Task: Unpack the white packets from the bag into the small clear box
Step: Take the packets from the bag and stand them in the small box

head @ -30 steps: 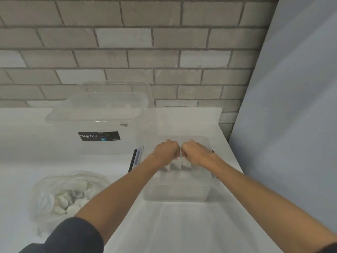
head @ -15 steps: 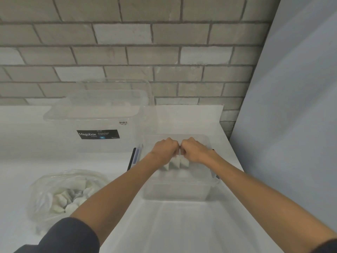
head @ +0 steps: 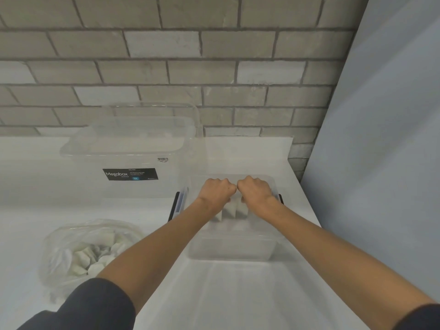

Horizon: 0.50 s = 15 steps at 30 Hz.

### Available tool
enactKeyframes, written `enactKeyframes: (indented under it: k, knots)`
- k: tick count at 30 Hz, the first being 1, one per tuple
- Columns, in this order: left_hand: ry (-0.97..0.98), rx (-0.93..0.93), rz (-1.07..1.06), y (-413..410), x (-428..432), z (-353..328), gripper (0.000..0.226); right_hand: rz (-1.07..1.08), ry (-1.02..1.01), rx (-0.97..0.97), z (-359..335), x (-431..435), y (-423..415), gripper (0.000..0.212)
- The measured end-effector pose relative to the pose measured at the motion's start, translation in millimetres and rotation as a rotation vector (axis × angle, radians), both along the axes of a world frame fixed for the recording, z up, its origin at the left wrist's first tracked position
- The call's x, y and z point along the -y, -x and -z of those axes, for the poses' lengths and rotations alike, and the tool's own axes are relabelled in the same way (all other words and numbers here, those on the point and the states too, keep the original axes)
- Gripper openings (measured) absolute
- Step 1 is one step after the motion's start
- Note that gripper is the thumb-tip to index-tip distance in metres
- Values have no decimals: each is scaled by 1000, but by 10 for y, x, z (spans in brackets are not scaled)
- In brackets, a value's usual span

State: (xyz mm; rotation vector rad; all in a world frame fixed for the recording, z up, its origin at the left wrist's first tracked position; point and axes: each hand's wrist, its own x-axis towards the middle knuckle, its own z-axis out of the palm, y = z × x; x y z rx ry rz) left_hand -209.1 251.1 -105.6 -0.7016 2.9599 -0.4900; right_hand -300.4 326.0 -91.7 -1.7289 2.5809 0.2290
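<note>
Both grips closed on white packets (head: 229, 211) | left hand (head: 217, 192), right hand (head: 256, 192) knuckles touching | packets beneath, inside small clear box (head: 233, 256)

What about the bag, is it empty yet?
Not empty: many white packets show through the clear plastic bag.

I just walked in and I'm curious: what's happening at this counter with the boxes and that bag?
A person is filling the small clear box with white packets. Both the left hand and the right hand are inside it, knuckles together and fingers curled on a row of packets standing on edge. The plastic bag, with many more packets in it, lies on the white counter to the left. A bigger clear Megabox container stands behind.
</note>
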Motion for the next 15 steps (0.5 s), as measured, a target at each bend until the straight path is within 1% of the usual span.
enactKeyframes:
  k: [3, 7, 10, 13, 15]
  knots:
    - [23, 4, -6, -26, -3, -11, 19, -7, -7, -56, 10, 8, -1, 22]
    - [25, -25, -41, -71, -6, -66, 20, -16, -24, -76, -22, 5, -7, 19]
    - [0, -58, -53, -124, 7, -126, 25, -18, -36, -60, -73, -14, -13, 18]
    - [-52, -112, -54, -196, 37, -199, 31, 1, -26, -20, -161, -39, -38, 24]
    - [-103, -166, -54, -246, 65, -270, 31, 15, 8, 7, -267, -63, -80, 27]
